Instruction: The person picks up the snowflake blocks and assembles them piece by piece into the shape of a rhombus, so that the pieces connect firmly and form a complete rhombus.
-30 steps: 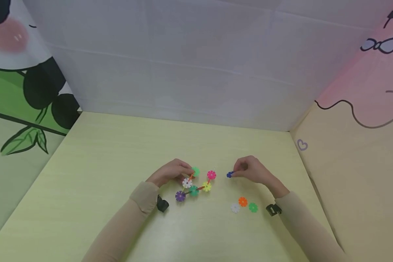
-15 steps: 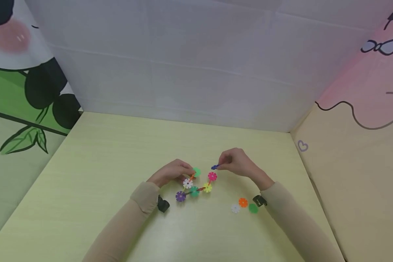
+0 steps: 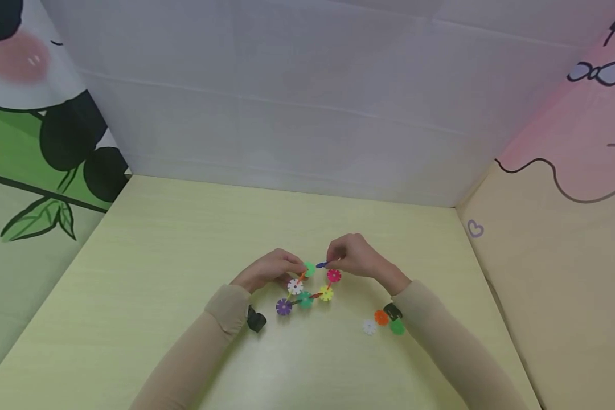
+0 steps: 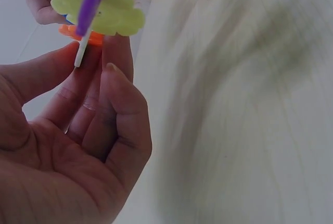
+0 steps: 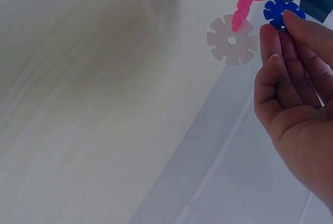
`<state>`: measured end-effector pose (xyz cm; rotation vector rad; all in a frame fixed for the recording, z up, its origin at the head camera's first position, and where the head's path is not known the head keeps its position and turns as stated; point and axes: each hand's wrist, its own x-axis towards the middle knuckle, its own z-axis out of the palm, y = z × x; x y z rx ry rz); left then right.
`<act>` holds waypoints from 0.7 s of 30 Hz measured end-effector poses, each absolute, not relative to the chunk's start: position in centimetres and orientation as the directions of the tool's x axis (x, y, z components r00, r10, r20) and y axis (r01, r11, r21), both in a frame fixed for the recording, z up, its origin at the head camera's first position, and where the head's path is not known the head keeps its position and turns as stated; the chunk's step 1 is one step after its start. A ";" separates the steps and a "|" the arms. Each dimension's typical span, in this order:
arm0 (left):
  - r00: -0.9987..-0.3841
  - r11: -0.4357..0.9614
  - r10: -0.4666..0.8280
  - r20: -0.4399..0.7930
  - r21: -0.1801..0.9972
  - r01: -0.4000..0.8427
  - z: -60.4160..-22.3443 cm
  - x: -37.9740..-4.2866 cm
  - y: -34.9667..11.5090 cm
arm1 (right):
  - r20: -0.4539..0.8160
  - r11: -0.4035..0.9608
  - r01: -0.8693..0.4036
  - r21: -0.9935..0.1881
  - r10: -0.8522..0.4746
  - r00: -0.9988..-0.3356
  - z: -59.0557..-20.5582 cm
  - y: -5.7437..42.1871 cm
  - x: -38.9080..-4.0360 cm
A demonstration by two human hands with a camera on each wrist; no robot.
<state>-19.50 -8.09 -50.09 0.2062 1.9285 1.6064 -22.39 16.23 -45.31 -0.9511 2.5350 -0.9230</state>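
Between thumb and fingers, my left hand (image 3: 273, 269) pinches one end of a chain of slotted snowflake discs, near the light green disc (image 3: 310, 269). The chain bends round through a white disc (image 3: 295, 286), a purple disc (image 3: 284, 307), a teal disc (image 3: 305, 299) and a yellow disc (image 3: 326, 293) to a pink disc (image 3: 334, 275). A pale disc (image 5: 218, 39) shows beside the pink end in the right wrist view. My right hand (image 3: 356, 256) pinches a blue snowflake disc (image 5: 273, 11), edge-on in the head view, close to the light green disc; whether they touch, I cannot tell.
On the table (image 3: 184, 228) in front of my right forearm lie a loose white disc (image 3: 369, 327), an orange disc (image 3: 381, 317) and a green disc (image 3: 397, 327). A pale wall (image 3: 287, 114) stands behind, with printed side panels left and right.
My right hand has moved left with the blue disc, from beyond the pink disc to beside the light green one. The left hand and the chain stay nearly still.
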 end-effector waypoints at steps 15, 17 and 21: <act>-0.802 0.245 0.484 -0.350 0.934 -0.260 -49.9 -19.5 -8.3 | -0.059 0.567 -0.458 -0.685 -0.670 -0.740 -45.4 15.7 -22.4; -0.801 0.244 0.483 -0.353 0.933 -0.264 -49.9 -19.5 -8.3 | -0.063 0.570 -0.457 -0.683 -0.670 -0.740 -45.4 15.7 -22.5; -0.799 0.242 0.485 -0.355 0.933 -0.268 -50.1 -19.6 -8.4 | -0.069 0.570 -0.458 -0.683 -0.674 -0.736 -45.3 15.8 -22.5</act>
